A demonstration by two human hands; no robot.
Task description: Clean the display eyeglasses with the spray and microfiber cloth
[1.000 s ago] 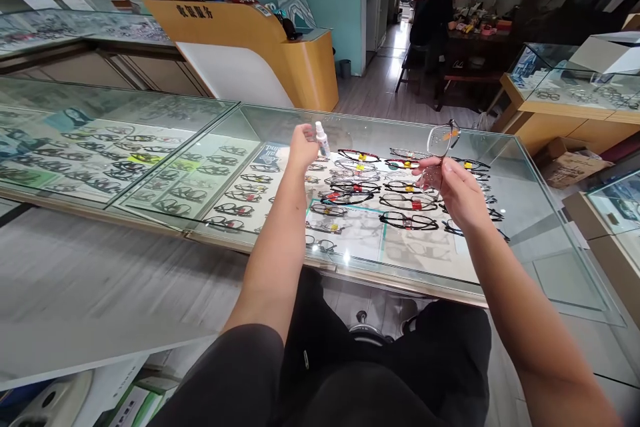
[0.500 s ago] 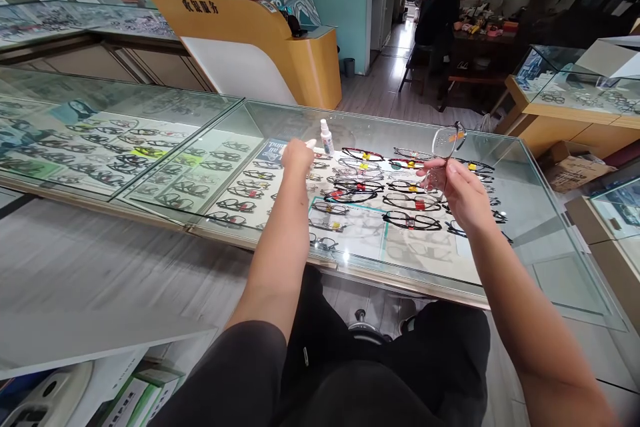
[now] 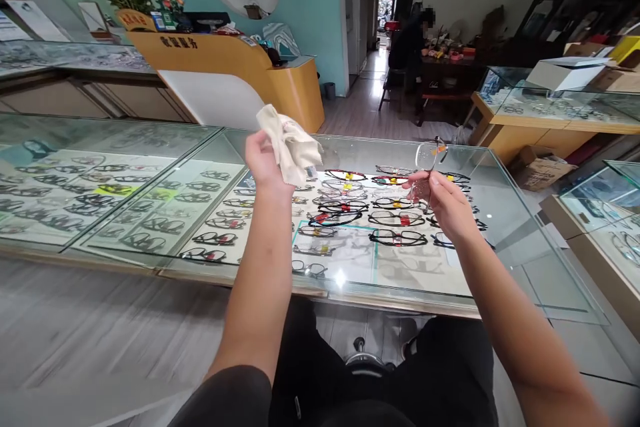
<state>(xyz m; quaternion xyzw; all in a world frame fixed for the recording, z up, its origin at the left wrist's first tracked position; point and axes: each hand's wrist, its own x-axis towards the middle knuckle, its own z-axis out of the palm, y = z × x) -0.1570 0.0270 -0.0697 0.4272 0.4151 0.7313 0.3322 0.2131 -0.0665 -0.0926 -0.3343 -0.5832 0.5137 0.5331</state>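
My left hand (image 3: 263, 159) grips a crumpled cream cloth (image 3: 293, 143), raised above the glass display counter (image 3: 240, 137). Over the counter's right half, my right hand (image 3: 447, 199) is closed on a pair of glasses (image 3: 427, 157), holding them near the middle. One clear lens and a folded-out temple stand up above my fingers; the other lens is partly behind them. Rows of spectacle frames, several with red or yellow tags, lie below the glass, such as the black pair (image 3: 399, 238). The white spray bottle is hidden from sight, with the cloth in front of that area.
A wooden reception desk (image 3: 295, 90) stands beyond the counter. Farther back, a person (image 3: 410, 47) sits at a table. To the right are another display case (image 3: 560, 121), a cardboard box (image 3: 537, 167) and a white box (image 3: 567, 72). A stool base (image 3: 365, 363) shows between my legs.
My left hand has lifted the cloth up from the counter top near the spray bottle, and it now hangs open in view. The right hand still holds the glasses. The view has tilted up slightly.
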